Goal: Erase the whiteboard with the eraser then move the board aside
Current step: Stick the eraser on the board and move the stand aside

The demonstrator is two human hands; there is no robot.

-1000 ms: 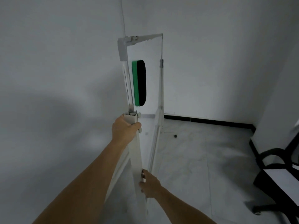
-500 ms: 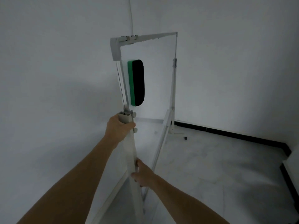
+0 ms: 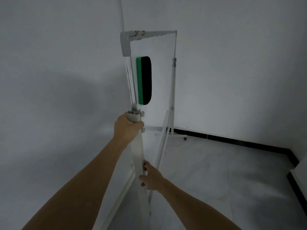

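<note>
Green-black eraser [image 3: 144, 80] on whiteboard [image 3: 159, 77] (seen edge-on); both hands grip stand post [image 3: 137, 153].

walls [image 3: 232, 63]: plain white | floor [image 3: 216, 180]: pale | baseboard [image 3: 232, 141]: black

- A grey-white wall [image 3: 49, 80] fills the left side, with a soft shadow across its middle.
- A second pale wall [image 3: 240, 72] stands at the right, meeting the first in a corner.
- A black baseboard [image 3: 232, 141] runs along the foot of the right wall.
- A light marbled tile floor [image 3: 216, 180] lies below.
</note>
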